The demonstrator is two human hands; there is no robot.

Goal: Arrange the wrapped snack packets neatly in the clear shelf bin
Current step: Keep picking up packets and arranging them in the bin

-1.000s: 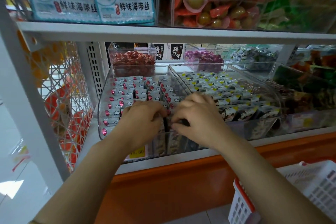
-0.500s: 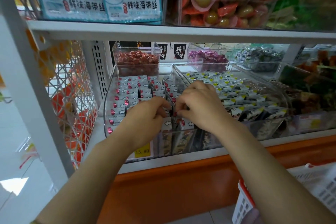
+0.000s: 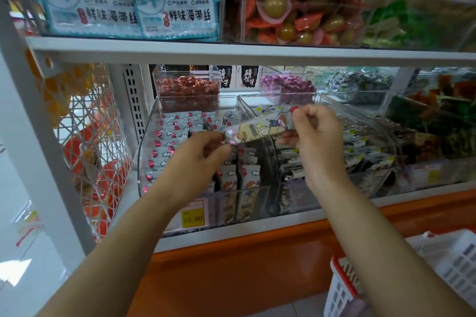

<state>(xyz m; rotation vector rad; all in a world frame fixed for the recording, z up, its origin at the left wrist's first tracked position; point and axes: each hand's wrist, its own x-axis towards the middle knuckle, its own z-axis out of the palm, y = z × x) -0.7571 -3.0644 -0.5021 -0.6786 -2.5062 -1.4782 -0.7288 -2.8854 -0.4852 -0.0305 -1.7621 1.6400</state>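
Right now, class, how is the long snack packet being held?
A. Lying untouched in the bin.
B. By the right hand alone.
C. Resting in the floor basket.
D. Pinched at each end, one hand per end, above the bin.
D: the left hand pinches one end of the snack packet, the right hand the other, above the clear bin.

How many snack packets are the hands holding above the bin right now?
1: a long snack packet held above the clear shelf bin, left hand pinching its lower end, right hand its upper end. Another stacked behind it could be hidden.
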